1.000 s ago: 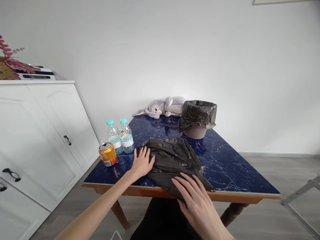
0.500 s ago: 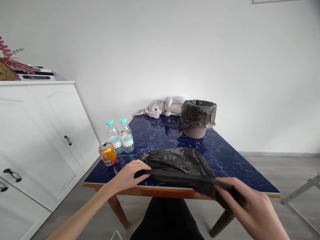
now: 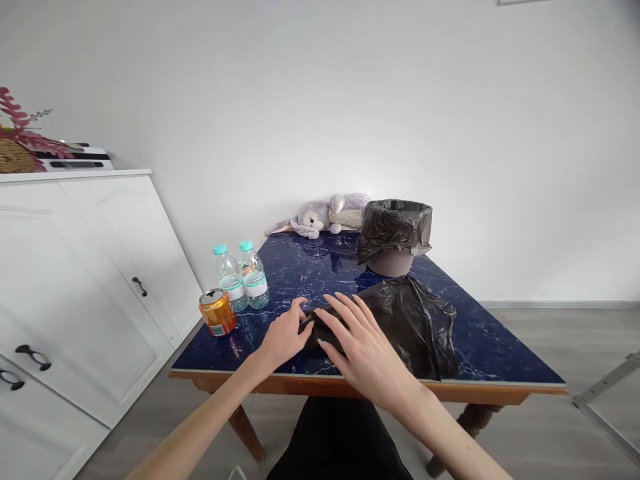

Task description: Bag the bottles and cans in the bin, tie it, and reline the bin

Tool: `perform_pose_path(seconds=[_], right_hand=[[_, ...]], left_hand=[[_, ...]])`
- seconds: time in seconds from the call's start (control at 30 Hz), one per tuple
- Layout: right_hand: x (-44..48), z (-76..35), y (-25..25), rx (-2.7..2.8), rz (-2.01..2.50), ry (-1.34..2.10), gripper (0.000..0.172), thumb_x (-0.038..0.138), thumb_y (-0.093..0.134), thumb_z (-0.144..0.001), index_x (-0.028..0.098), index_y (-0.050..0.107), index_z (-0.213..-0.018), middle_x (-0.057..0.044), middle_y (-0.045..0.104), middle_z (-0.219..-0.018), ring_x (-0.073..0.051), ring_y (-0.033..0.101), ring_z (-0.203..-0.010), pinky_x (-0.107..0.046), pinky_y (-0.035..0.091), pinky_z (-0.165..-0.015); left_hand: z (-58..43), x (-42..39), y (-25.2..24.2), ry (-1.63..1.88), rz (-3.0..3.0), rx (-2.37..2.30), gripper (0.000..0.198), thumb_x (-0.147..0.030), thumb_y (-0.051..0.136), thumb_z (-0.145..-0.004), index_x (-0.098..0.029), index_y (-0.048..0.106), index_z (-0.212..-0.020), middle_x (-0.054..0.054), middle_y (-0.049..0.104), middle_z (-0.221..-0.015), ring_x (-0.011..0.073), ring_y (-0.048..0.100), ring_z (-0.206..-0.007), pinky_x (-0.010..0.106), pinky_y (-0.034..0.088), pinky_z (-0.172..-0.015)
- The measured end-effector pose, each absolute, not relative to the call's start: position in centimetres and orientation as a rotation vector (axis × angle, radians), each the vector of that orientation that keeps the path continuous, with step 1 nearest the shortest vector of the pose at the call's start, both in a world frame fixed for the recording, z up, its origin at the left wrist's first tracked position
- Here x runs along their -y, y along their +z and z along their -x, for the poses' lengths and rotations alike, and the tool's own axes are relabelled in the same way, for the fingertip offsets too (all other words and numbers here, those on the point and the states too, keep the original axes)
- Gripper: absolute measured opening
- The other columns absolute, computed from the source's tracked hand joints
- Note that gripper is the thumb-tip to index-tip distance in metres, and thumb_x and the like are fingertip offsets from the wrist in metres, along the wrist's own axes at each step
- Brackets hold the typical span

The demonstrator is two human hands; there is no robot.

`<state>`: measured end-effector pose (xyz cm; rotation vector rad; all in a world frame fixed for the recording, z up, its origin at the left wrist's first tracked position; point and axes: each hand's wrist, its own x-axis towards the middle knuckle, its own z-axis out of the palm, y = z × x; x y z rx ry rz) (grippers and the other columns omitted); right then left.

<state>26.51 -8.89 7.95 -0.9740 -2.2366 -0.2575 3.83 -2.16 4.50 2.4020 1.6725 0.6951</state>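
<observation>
A black plastic garbage bag (image 3: 417, 327) lies spread over the front of the blue marbled table (image 3: 500, 353), narrowing toward my hands on its left. My left hand (image 3: 286, 337) pinches the bag's gathered end between thumb and fingers. Over the bag beside it, my right hand (image 3: 357, 343) has its fingers stretched out and spread, with part of the bag beneath it. Left of my hands stand an orange drink can (image 3: 218, 313) and two clear water bottles with turquoise caps (image 3: 256, 283).
At the table's back right stands a trash bin (image 3: 393, 262) lined with another black bag. A plush rabbit (image 3: 320, 215) lies against the wall. White cabinets (image 3: 100, 267) are on the left; a metal frame (image 3: 607, 380) stands on the floor at right.
My right hand has let go of the bag's right end and moved left, close to my left hand. The bag's loose part now lies farther right on the table.
</observation>
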Motion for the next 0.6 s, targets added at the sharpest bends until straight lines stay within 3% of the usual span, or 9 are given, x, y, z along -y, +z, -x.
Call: perform_pose_path(seconds=[0.1,0.17,0.33,0.47,0.6], right_hand=[[5.5,-26.0,5.0,2.356,1.118,-0.21,0.051,0.04,0.048,-0.111,0.016,0.052,-0.156,-0.017,0.045,-0.166,-0.039,0.034,-0.158,-0.067,0.032,-0.127],[4.0,-26.1,3.7,2.402,1.188,-0.157,0.055,0.044,0.039,-0.113,0.014,0.049,-0.159,-0.017,0.042,-0.168,-0.039,0.03,-0.16,-0.068,0.025,-0.129],[2.1,-27.2,1.8,2.453,1.356,0.041,0.06,0.045,0.025,-0.115,0.018,0.039,-0.166,-0.012,0.028,-0.175,-0.035,0.016,-0.165,-0.064,0.008,-0.132],[0.1,-29.0,-0.2,2.415,1.483,0.159,0.07,0.062,0.023,-0.112,0.022,0.037,-0.167,-0.013,0.026,-0.175,-0.036,0.02,-0.163,-0.063,0.019,-0.131],[-1.9,-31.6,-2.0,2.372,1.537,0.232,0.077,0.068,0.015,-0.11,0.022,0.034,-0.169,-0.01,0.022,-0.177,-0.028,0.017,-0.165,-0.047,0.029,-0.13]], left_hand=[[-4.7,3.0,5.6,0.797,-2.645,-1.579,0.045,-0.021,0.051,-0.1,-0.022,0.047,-0.145,0.015,0.065,-0.14,0.033,0.065,-0.129,0.048,0.053,-0.103],[-5.0,3.4,5.9,0.809,-2.832,-1.408,0.043,-0.019,0.047,-0.103,-0.023,0.049,-0.145,0.014,0.061,-0.148,0.0314,0.058,-0.139,0.051,0.047,-0.115],[-3.9,2.5,3.5,0.498,-2.867,-1.288,0.061,-0.047,0.043,-0.111,-0.024,0.033,-0.167,0.012,0.046,-0.169,0.0322,0.034,-0.16,0.053,0.034,-0.128],[-2.0,1.1,1.3,0.262,-2.708,-1.428,0.065,-0.06,0.029,-0.112,-0.032,0.028,-0.17,0.003,0.033,-0.175,0.0329,0.022,-0.164,0.056,0.021,-0.132],[-1.0,0.6,1.1,0.184,-2.617,-1.509,0.068,-0.064,0.026,-0.11,-0.033,0.022,-0.171,-0.001,0.025,-0.177,0.0326,0.016,-0.166,0.058,0.018,-0.133]])
